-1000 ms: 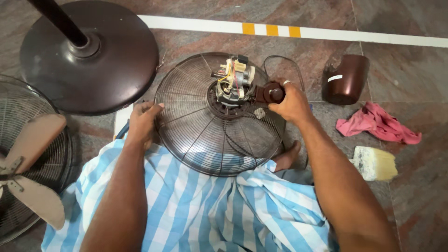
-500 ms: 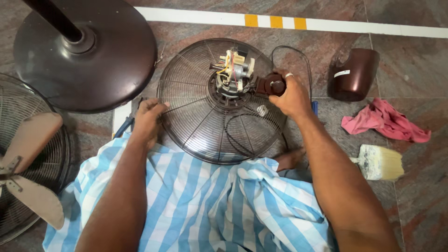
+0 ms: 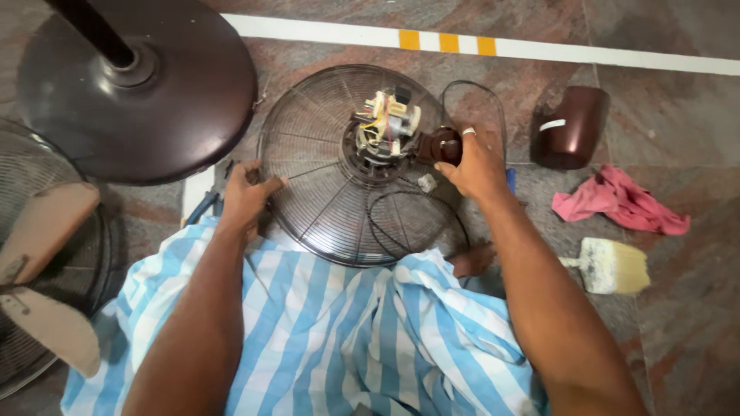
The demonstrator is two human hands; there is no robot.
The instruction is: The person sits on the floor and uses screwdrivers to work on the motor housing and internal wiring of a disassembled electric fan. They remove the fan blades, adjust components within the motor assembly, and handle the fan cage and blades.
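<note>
Nothing moved: hands point(image 3: 248, 192) point(image 3: 476, 163) still on grille point(image 3: 331, 208); brush point(image 3: 613, 266), rag point(image 3: 620, 202) nearby.

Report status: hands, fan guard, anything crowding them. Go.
Left hand grips wire fan guard rim. Right hand holds the dark neck piece beside exposed motor. Black cord loops across the guard; round fan base close on left.
</note>
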